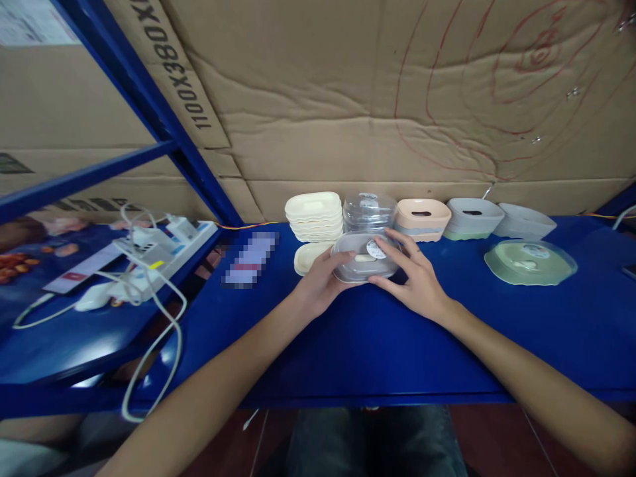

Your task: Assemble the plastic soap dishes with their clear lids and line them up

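Between my two hands is a grey plastic box with a clear lid (366,268), a white round sticker and a cream piece showing on it. My left hand (320,281) grips its left side, thumb on top. Around the right side curl the fingers of my right hand (415,275), near the sticker. A single cream tray (304,260) lies just behind my left hand, partly covered. Behind it rises a stack of cream trays (314,215). Clear lids (368,209) are stacked directly behind the box I hold.
Along the cardboard wall (308,86) stand peach containers (424,215), grey containers (474,215) and a translucent container (525,222). A green lidded box (530,263) sits at the right of the blue table (397,358). At left are a blurred-out phone (251,260), a power strip (191,245) and looping white cables (179,344).
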A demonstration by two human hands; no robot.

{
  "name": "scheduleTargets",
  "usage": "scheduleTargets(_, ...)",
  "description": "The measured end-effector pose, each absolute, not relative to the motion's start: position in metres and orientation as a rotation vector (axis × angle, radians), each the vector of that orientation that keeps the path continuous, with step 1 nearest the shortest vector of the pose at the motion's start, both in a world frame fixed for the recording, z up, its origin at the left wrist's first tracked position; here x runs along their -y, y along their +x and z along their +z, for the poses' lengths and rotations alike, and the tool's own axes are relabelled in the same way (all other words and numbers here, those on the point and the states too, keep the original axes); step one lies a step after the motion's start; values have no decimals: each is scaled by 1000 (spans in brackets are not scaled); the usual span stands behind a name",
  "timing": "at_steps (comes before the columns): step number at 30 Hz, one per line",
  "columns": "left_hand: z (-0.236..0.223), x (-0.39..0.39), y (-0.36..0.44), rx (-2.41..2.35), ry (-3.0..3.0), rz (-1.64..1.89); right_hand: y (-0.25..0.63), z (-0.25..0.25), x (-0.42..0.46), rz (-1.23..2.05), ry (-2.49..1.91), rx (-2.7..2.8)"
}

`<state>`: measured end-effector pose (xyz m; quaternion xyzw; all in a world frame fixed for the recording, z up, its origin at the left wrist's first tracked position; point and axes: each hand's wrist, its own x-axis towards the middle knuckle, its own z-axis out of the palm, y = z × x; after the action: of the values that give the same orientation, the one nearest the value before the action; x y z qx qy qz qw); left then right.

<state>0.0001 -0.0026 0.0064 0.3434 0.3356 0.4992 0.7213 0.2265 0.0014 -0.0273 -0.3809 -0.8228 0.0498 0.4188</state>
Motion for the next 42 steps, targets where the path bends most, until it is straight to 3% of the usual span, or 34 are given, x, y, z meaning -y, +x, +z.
scheduleTargets(9,3,3,2,-696,720,1137,220,-23,4,180,-964,1959)
scheduleTargets(18,5,4,1,-674,789,1154,220,-13,-7,1088,-981,1425)
scheduleTargets(21,6,4,1,-681,838,1146,220,-7,-5,1235,-924,1362)
scheduleTargets(33,-2,-4,-1,-828,818,1199,226,-16,-9,1319,-883,1307)
scheduleTargets(42,1,3,0,-817,957,1183,226,-30,-13,929,-965,1602)
